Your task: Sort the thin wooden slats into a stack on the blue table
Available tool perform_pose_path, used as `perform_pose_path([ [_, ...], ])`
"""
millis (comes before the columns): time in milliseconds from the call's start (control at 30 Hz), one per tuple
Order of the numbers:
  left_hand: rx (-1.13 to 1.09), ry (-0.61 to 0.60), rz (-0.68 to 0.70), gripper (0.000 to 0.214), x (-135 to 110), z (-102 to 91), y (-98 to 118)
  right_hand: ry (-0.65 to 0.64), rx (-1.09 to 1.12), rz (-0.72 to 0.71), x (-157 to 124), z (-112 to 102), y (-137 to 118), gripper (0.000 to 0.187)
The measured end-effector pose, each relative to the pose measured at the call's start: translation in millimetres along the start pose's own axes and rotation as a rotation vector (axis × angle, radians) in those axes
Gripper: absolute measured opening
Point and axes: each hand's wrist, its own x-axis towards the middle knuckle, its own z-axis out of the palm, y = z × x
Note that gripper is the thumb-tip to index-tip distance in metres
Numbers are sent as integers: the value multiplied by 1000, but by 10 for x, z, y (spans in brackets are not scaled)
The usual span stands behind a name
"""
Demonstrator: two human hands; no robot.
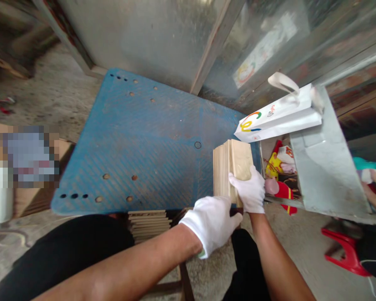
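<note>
A tight stack of thin beige slabs (222, 169), like wooden boards or tiles, rests at the right front edge of the blue table (163, 125). The broad face of its outermost slab points right. I wear white gloves on both hands. My left hand (211, 221) is closed at the near end of the stack, its fingers partly hidden behind the slabs. On the right side, my right hand (250, 190) grips the stack, with the thumb lying over the outer slab and the other fingers around the side.
More slabs (150, 223) are piled below the table's front edge, beside my leg. A white paper bag (278, 115) lies at the back right, by a grey metal surface (327, 167) and colourful packets (278, 163). A red stool (344, 253) stands lower right; a cardboard box (34, 194) is left.
</note>
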Motion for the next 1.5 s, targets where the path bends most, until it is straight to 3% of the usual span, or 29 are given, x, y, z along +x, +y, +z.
perform_pose_path([
  [533, 95, -73, 30, 39, -33, -47, 10, 27, 27, -10, 40, 248, 159, 82],
  [700, 113, -81, 40, 40, -27, -31, 11, 200, 263, 64, -53, 259, 335, 72],
  [800, 125, -92, 52, 40, -28, -16, 5, 127, 329, 109, -102, 213, 453, 74],
  [933, 155, -125, 73, 42, -35, 14, -18, -87, 223, 133, -173, 137, 474, 81],
  [1000, 173, -148, 81, 43, -38, 27, -20, -124, 111, 112, -216, 118, 426, 90],
  [1167, 206, -168, 73, 41, -33, 54, 5, -114, -137, 35, -306, 120, 301, 116],
  [1500, 246, -208, 86, 36, -24, 23, 31, -47, -237, 35, -416, 214, 246, 103],
])
